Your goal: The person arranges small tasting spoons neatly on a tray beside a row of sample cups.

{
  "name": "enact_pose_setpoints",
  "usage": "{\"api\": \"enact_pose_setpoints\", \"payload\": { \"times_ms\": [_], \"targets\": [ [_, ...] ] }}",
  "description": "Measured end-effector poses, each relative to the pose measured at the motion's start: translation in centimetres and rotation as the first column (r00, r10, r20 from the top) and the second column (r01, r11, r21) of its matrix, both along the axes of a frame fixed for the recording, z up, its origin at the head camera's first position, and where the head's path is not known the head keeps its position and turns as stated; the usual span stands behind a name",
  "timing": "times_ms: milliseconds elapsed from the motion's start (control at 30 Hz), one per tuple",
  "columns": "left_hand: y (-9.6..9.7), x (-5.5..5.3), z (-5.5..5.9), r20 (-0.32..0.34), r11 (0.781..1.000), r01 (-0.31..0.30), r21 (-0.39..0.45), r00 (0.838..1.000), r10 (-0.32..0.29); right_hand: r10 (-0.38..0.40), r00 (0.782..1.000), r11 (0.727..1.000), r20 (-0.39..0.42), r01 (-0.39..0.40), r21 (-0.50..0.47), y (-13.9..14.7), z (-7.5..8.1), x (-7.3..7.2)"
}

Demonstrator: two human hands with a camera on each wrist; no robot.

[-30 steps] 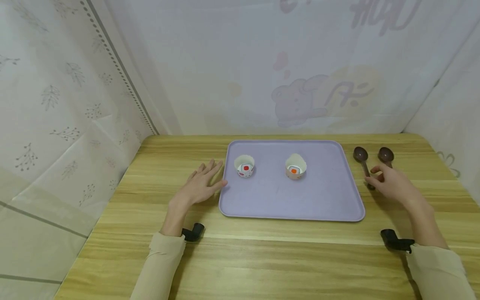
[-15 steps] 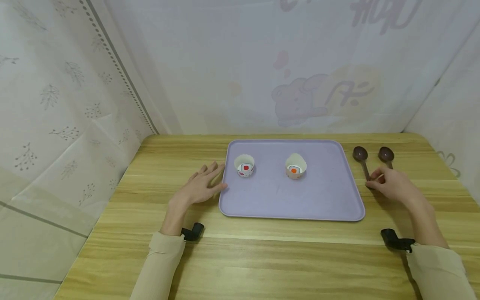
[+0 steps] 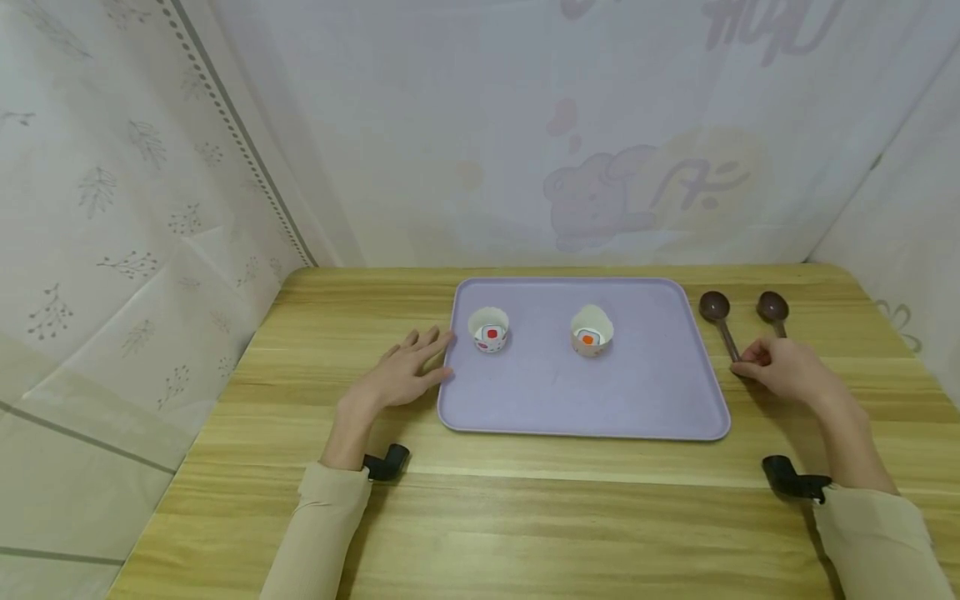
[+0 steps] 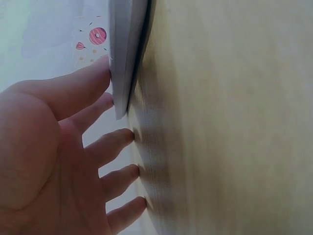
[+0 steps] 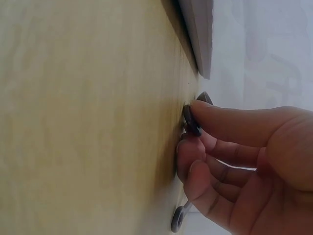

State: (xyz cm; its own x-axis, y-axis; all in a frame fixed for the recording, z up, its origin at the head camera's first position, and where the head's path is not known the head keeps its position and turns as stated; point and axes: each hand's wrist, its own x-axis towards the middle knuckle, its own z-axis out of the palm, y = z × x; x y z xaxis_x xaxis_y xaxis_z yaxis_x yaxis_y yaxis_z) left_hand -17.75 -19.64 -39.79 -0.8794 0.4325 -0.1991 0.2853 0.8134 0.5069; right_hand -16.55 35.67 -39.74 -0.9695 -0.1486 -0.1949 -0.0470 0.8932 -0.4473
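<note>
In the head view my right hand point(image 3: 798, 375) pinches the handle end of a dark brown spoon point(image 3: 715, 307) right of the lilac tray point(image 3: 540, 400). The right wrist view shows that spoon's rounded handle end point(image 5: 191, 121) between thumb and fingers. A second brown spoon point(image 3: 772, 307) lies farther right, its handle partly behind the hand. My left hand point(image 3: 393, 372) rests by the tray's left edge, fingers spread. In the left wrist view its thumb touches the tray rim point(image 4: 120, 58), and other fingertips reach the table.
On the tray stand two small paper cups: the left cup point(image 3: 490, 343) has a red mark inside, the other cup point(image 3: 592, 348) an orange one. All this sits on a wooden table point(image 3: 525, 533). Pale printed curtains point(image 3: 420, 125) hang behind and at both sides.
My right thumb and fingers have closed on the left spoon's handle. The spoon's bowl has swung slightly left, toward the tray. My left hand has barely shifted along the tray edge.
</note>
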Motion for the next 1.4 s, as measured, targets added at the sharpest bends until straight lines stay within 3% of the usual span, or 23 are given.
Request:
{"api": "enact_pose_setpoints", "payload": {
  "times_ms": [567,900,1400],
  "targets": [
    [-0.11,-0.18,-0.12,0.014,1.000,-0.003,-0.013,1.000,0.003,-0.028,0.997,0.994,0.071,0.035,-0.100,-0.27,-0.12,-0.09],
    [0.04,-0.02,-0.11,0.023,1.000,-0.001,-0.002,1.000,0.001,-0.006,0.997,0.999,0.076,0.009,-0.048,-0.27,-0.06,-0.25],
    [0.03,-0.01,0.06,0.040,1.000,-0.005,-0.009,0.999,0.006,-0.012,0.998,0.998,0.069,0.015,-0.053,-0.51,-0.16,-0.42]
  ]
}}
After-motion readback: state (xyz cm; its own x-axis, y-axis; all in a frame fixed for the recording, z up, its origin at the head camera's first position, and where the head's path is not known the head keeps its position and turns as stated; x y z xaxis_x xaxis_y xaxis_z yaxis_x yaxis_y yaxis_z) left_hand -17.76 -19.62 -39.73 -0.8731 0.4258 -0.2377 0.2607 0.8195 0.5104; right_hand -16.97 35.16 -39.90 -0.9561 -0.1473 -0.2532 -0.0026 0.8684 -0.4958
